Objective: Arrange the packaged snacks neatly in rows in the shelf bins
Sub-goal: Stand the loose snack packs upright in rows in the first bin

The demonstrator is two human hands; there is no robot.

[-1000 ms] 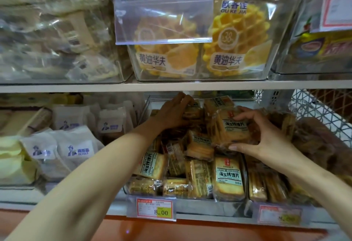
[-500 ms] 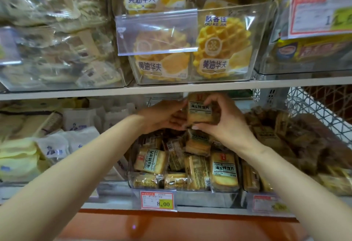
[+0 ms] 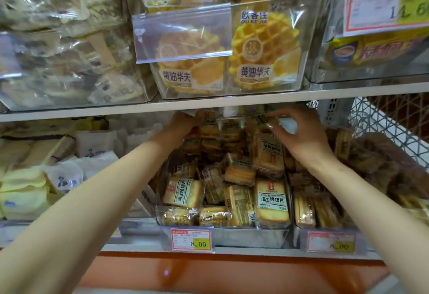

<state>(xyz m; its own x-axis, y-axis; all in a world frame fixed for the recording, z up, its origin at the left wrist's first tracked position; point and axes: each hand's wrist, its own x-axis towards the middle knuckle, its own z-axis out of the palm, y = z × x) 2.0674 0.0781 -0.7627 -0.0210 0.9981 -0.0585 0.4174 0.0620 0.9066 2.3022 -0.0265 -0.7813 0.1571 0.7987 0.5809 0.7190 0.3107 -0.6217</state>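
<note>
Back packet (image 3: 207, 120) of toast slices sits at the rear of the clear bin (image 3: 250, 235), tucked right under the shelf board (image 3: 92, 110). Your left hand (image 3: 182, 127) grips it from its left side, fingers curled onto it. It stands on end, long axis vertical, label facing you.

Your right hand (image 3: 301, 138) hovers over the upright packet (image 3: 269, 155) on the bin's right side, fingers bent, thumb and forefinger close together near its top edge. Pinching the wrapper or only touching it, can't tell. That packet also stands tall, label forward, leaning a little.

Step in hand looks like seating the back row. The middle is a jumble. The front-left packet (image 3: 182, 192) is turned sideways, and the low packets (image 3: 177, 216) lie flat, long axis left to right. Next move probably needs the back one set square, then the strays stood up, labels out, to match the front-right packet (image 3: 272, 203). A price tag (image 3: 191, 239) hangs on the bin front.
</note>
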